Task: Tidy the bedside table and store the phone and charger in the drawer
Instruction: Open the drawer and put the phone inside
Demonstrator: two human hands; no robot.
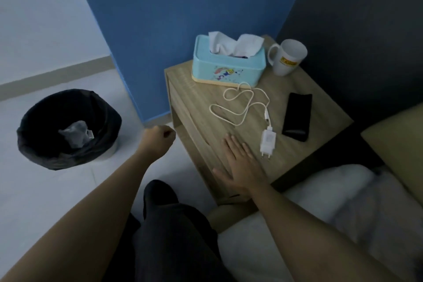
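A wooden bedside table [199, 98] stands against a blue wall. On its top lie a black phone [297, 117] at the right and a white charger plug [267, 142] with its white cable [238, 103] looped toward the middle. My right hand [240, 162] rests flat on the table's near left corner, fingers spread, just left of the plug and holding nothing. My left hand [159, 137] hovers as a closed fist in the air left of the table, over the floor, with nothing visible in it. The drawer front is seen edge-on at the table's left side.
A light blue tissue box [229, 66] and a white mug [287, 57] stand at the back of the table. A bin with a black liner [68, 130] holding crumpled waste sits on the floor at the left. A bed with white bedding [343, 201] lies at the right.
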